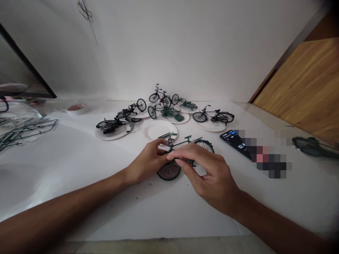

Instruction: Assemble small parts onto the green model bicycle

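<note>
A green model bicycle (182, 142) stands upright on the white table in front of me, its front wheel (168, 171) toward me on the left and its rear wheel behind my right hand. My left hand (149, 157) is closed on the bicycle's front end, just below the handlebar (171, 135). From the right, my right hand (208, 169) reaches over the frame, thumb and forefinger pinched together above the front wheel. Whatever lies between those fingertips is too small or hidden to make out. Both hands meet at the front fork, which they partly cover.
Behind stand several paper plates (159, 127) with black and green model bicycles (213, 116). A phone (235, 144) lies at the right, partly blurred out. Loose frame parts (31, 128) and a small bowl (76, 108) are at the left, under a screen (22, 67). A wooden panel (304, 81) leans at the right.
</note>
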A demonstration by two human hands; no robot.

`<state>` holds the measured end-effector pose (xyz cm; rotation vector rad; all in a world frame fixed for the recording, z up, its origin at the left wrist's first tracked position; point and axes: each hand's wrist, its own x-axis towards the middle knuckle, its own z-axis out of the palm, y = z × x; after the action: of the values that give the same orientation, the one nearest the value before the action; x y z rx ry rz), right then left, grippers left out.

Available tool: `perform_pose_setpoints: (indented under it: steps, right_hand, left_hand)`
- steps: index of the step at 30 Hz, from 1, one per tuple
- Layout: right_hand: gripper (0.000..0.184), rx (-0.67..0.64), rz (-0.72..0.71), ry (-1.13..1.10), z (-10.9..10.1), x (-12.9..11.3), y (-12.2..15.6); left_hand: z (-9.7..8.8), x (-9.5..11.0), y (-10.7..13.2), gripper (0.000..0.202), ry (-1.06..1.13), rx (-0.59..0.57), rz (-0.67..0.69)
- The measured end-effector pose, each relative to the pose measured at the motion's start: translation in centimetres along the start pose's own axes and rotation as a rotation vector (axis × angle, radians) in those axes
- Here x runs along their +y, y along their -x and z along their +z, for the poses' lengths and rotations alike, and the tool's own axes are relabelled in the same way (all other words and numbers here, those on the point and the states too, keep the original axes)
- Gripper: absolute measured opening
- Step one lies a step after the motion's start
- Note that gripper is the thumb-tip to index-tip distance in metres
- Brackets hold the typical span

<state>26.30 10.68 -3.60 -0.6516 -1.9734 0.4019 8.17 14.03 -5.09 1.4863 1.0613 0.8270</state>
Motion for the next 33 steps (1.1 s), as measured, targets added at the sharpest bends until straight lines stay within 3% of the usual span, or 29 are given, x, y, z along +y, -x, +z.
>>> perform_pose_setpoints:
  steps: [7, 13, 19, 22, 28, 33]
  right_hand:
    - [0.026, 0.089, -0.075, -0.040, 0.5, -0.1, -0.1]
    - [0.026, 0.046, -0.092, -0.055, 0.4, -0.1, -0.1]
    - [0.023, 0.153, -0.008, -0.028, 0.3, -0.2, -0.2]
    - [0.022, 0.106, 0.035, -0.036, 0.3, -0.1, -0.1]
    - [0.014, 0.071, -0.061, -0.118, 0.6, 0.2, -0.1]
    - [0.018, 0.146, -0.024, -0.124, -1.2, 0.0, -0.6]
  left_hand:
    - [0.1, 0.2, 0.0, 0.036, -0.013, -0.008, -0.004]
    - [0.1, 0.3, 0.2, 0.033, -0.037, 0.016, 0.008]
    - [0.2, 0.6, 0.3, 0.031, -0.020, -0.007, 0.003]
    - [0.3, 0.9, 0.3, 0.030, -0.059, 0.015, 0.010]
    - [0.3, 0.8, 0.3, 0.038, 0.028, -0.028, -0.050]
    - [0.2, 0.5, 0.2, 0.041, 0.020, -0.009, -0.040]
